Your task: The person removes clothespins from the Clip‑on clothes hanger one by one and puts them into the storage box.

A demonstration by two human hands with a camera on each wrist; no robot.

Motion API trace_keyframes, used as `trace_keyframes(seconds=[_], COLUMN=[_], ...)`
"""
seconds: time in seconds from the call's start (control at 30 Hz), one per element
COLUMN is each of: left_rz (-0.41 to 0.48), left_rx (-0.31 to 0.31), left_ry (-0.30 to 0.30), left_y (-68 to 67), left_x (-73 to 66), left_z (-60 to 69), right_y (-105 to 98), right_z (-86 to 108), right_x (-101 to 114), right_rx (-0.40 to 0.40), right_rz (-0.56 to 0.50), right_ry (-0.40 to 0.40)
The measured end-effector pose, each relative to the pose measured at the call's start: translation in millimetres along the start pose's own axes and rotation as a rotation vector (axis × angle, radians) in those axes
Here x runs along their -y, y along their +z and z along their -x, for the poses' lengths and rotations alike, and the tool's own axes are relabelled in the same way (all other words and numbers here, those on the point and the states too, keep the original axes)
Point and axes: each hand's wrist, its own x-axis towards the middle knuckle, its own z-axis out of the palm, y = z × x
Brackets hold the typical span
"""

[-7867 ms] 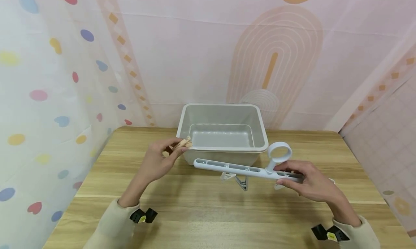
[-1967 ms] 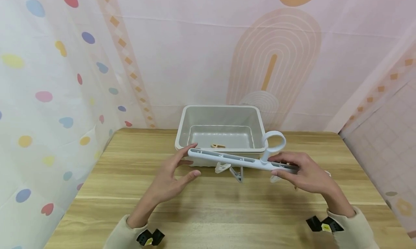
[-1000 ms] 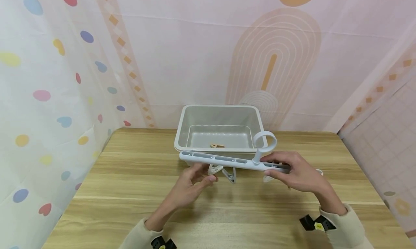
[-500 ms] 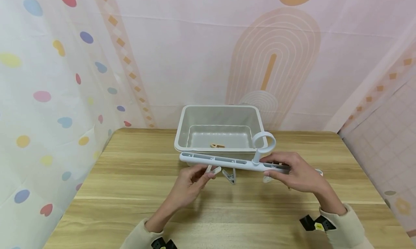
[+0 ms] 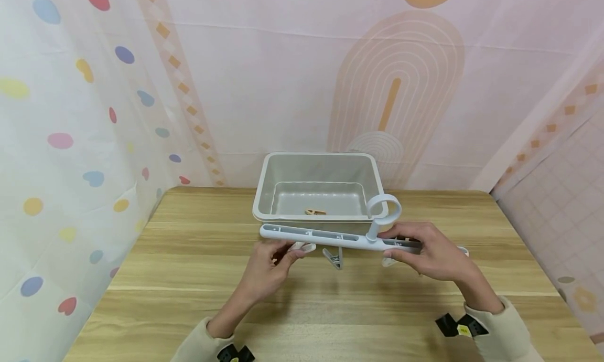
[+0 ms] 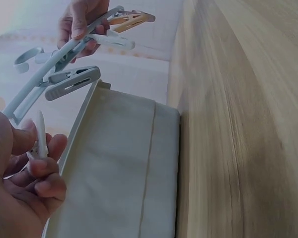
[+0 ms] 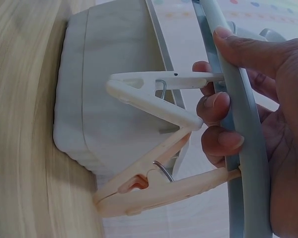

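Nearest the body, the left hand [image 5: 271, 270] pinches a white peg [image 6: 41, 133] between thumb and fingertips; the peg sits just under the left end of the bar [image 5: 362, 242], and I cannot tell whether it is hooked there or free. A light pinch looks best here, turning the peg from the wrist and seeking its line rather than forcing it. The right hand [image 5: 439, 254] has its thumb and fingers curled round the bar beside the ring [image 5: 398, 209]; a firm, level hold there probably matters most, since a careless tug could set the hanging grey peg [image 5: 336, 259], the second white peg [image 7: 139, 78] and the peach peg [image 7: 169, 196] swinging. Farther off, just beyond the bar, stands the tub [image 5: 325, 165], with a tan peg [image 5: 315, 212] lying inside on its floor; it seems wise to work clear of the front rim, so that nothing catches or gets knocked
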Motion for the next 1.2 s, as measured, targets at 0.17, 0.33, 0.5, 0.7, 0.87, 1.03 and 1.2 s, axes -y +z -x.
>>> trace_keyframes(seconds=[0.17,0.33,0.5,0.7,0.87,1.03,1.2], left_rz=[-0.06,-0.104,-0.114,-0.062,0.037,0.14,0.023], left_rx=[-0.09,-0.152,-0.183,-0.223,-0.234,-0.207,-0.308], left_ry=[0.132,0.212,0.225,0.237,0.185,0.112,0.213], left_y=[0.3,0.3,-0.8,0.7,4.3,8.0,8.3], left_x=[1.3,1.9,1.5,2.6,0.8,-1.0,-0.7], left_z=[-1.1,-2.8,-3.3,-3.1,-1.8,0.4,-1.5], right_y=[-0.3,0.7,1.9,2.5,4.6,5.7,5.4], right_z=[1.6,1.9,2.2,1.8,2.1,1.8,1.4], right_x=[-1.5,0.0,2.4,4.5,4.0,3.6,4.4], right_rx=[0.002,-0.015,-0.045,-0.051,-0.055,-0.067,-0.09], right_rz=[-0.024,-0.038,-0.022,-0.004,-0.046,-0.062,-0.023], right_ry=[0.015,0.013,-0.023,-0.033,-0.057,-0.093,-0.098])
